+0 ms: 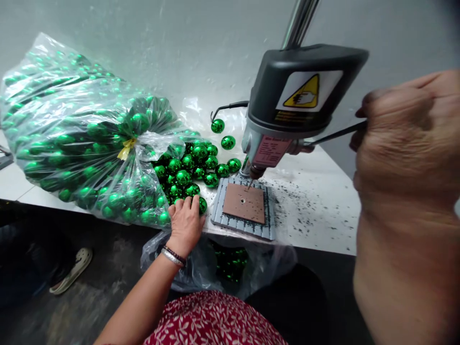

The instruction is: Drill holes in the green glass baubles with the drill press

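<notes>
My left hand (186,223) lies at the near edge of a heap of shiny green balls (183,177), fingers curled down over them. One green ball (202,206) shows between its index finger and thumb. My right hand (406,143), large and close to the camera, is wrapped round the lever (338,134) of a drill press (287,100). Under the thin drill bit (250,184), a brown square plate (244,203) with a small hole in its middle rests on the grey slotted base (266,231). The bit stands above the plate, apart from it.
A big clear bag (72,124) of green balls, with a yellow tie (127,148), spills onto the white table (323,211). Dark shavings lie around the base. Below the table edge hangs another clear bag (201,263) with green pieces inside. A person's shoe (74,270) shows at left.
</notes>
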A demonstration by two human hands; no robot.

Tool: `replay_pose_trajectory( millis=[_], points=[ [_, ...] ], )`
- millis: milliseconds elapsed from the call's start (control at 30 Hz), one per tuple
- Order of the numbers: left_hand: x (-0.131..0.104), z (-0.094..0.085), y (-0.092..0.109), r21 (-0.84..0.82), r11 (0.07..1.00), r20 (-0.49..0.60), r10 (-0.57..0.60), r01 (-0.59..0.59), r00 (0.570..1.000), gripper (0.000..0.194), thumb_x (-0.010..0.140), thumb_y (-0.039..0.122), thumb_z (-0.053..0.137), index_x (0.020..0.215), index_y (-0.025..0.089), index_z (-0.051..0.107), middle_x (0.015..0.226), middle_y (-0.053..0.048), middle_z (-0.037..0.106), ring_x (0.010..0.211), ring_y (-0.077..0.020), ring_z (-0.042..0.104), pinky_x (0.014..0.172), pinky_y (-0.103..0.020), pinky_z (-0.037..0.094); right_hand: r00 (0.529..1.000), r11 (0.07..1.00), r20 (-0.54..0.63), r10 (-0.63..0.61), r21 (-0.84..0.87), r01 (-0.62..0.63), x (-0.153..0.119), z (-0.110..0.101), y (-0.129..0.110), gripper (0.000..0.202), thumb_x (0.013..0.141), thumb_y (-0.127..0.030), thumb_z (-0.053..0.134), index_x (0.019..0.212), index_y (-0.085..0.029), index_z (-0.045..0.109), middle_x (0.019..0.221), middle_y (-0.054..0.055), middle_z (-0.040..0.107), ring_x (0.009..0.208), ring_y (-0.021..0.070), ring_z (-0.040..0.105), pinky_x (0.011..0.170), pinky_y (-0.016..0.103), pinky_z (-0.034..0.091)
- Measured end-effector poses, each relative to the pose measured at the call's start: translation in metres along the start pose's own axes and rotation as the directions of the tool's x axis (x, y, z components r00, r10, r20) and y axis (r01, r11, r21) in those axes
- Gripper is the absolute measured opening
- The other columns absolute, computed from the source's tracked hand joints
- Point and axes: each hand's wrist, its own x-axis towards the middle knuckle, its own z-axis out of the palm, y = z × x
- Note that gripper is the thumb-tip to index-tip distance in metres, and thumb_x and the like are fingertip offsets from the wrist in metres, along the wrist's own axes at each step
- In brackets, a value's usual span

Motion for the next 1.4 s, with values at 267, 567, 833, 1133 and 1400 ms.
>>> replay_pose_trajectory(
  millis=[267,567,833,1133,1400],
  points=[
    [0.024,0.019,0.009,-0.136,0.989,-0.182,0.031,-0.056,0.983,0.054,0.078,0.039,0.064,0.126,0.016,0.053,0.116,-0.014,0.065,0.102,-0.032,0.054,0.092,-0.047,0.031,1.0,0.999,0.01,-0.017,-0.031,0.017,-0.001,-0.001,-0.003,0.026,0.088,-0.034,0.036,0.081,-0.014,0.051,0.062,-0.004,0.043,0.058,0.0021,0.04,0.062,0.025,0.032],
    [0.059,0.015,0.018,-0.61,0.776,-0.305,-0.042,-0.162,0.951,0.058,0.075,0.038,0.064,0.126,0.016,0.05,0.12,-0.013,0.062,0.106,-0.0267,0.06,0.092,-0.036,0.042,1.0,1.0,0.019,0.024,0.006,-0.024,-0.002,-0.003,-0.008,0.033,0.086,-0.045,0.039,0.077,-0.015,0.049,0.062,-0.005,0.041,0.057,0.0008,0.038,0.062,0.024,0.033],
    [0.054,-0.001,0.02,-0.952,-0.206,0.241,-0.059,0.224,0.969,0.057,0.078,0.045,0.054,0.13,0.025,0.042,0.095,-0.001,0.062,0.06,-0.0092,0.06,0.055,-0.022,0.044,0.999,0.999,0.008,0.037,0.016,-0.037,-0.003,-0.002,-0.009,0.032,0.086,-0.045,0.039,0.076,-0.015,0.047,0.062,-0.005,0.041,0.056,0.0004,0.036,0.061,0.023,0.033],
    [0.053,0.002,0.036,-0.885,-0.268,0.38,0.057,0.38,0.923,0.06,0.07,0.044,0.069,0.122,0.022,0.05,0.094,-0.002,0.064,0.063,-0.008,0.059,0.055,-0.02,0.042,0.999,0.998,0.018,0.036,0.043,-0.036,-0.002,-0.002,-0.01,0.021,0.087,-0.032,0.041,0.076,-0.014,0.044,0.062,-0.005,0.037,0.058,0.0006,0.033,0.062,0.021,0.03],
    [0.062,0.012,0.045,-0.907,0.33,0.32,0.129,0.263,0.939,0.051,0.076,0.041,0.064,0.121,0.017,0.057,0.074,0.003,0.061,0.055,-0.0088,0.053,0.057,-0.021,0.044,0.998,0.997,0.051,0.042,0.07,-0.045,0.0,-0.005,-0.017,0.023,0.087,-0.033,0.04,0.072,-0.015,0.038,0.064,-0.005,0.035,0.06,-0.0007,0.031,0.064,0.017,0.029]
  ],
)
